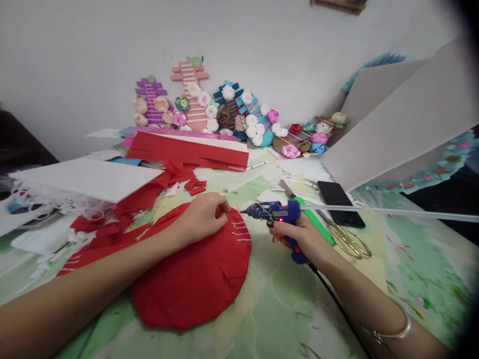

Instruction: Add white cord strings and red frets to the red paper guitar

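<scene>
In the head view, the left hand (pixel 204 214) lies on the round red paper disc (pixel 194 284) flat on the green-patterned table (pixel 280 314), fingers curled with tips at its upper rim beside short white strips (pixel 241 232); whether they pinch one cannot be told. The right hand (pixel 301 238) is wrapped tight around the blue hot-glue gun (pixel 275 211), nozzle just off that rim. Gluing strips seems to be in hand; another dab calls for bringing the nozzle to the rim.

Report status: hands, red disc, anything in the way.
Left hand pressing red disc, far edge. Right hand grips blue glue gun, nozzle beside that edge. Scissors, phone off right, apart.
</scene>
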### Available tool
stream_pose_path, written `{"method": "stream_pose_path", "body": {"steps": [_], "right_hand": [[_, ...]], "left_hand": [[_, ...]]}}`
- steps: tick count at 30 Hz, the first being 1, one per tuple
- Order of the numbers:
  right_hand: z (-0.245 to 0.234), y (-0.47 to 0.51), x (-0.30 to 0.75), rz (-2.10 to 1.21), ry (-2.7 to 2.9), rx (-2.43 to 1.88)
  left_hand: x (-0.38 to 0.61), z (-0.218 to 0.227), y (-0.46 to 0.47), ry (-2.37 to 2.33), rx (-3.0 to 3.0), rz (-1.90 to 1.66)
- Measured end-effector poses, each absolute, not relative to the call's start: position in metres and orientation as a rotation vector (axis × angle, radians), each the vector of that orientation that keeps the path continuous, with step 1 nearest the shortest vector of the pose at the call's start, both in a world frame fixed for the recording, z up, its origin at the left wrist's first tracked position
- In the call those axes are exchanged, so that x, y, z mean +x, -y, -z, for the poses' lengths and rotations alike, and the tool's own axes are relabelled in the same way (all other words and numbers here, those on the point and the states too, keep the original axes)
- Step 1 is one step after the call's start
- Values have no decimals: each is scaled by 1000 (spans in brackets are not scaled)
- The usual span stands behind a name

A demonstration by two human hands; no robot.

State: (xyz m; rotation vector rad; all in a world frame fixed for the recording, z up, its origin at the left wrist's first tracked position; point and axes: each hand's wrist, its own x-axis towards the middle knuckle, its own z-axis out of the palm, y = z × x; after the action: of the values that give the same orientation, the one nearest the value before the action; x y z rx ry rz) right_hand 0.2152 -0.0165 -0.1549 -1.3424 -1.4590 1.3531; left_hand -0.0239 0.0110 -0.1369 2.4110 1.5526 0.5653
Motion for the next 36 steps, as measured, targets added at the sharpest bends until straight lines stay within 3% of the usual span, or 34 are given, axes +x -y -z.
{"method": "stream_pose_path", "body": {"steps": [36], "right_hand": [[157,16,209,-1120,1629,-1549]], "left_hand": [[-12,140,-3,-1543,2520,-393]]}}
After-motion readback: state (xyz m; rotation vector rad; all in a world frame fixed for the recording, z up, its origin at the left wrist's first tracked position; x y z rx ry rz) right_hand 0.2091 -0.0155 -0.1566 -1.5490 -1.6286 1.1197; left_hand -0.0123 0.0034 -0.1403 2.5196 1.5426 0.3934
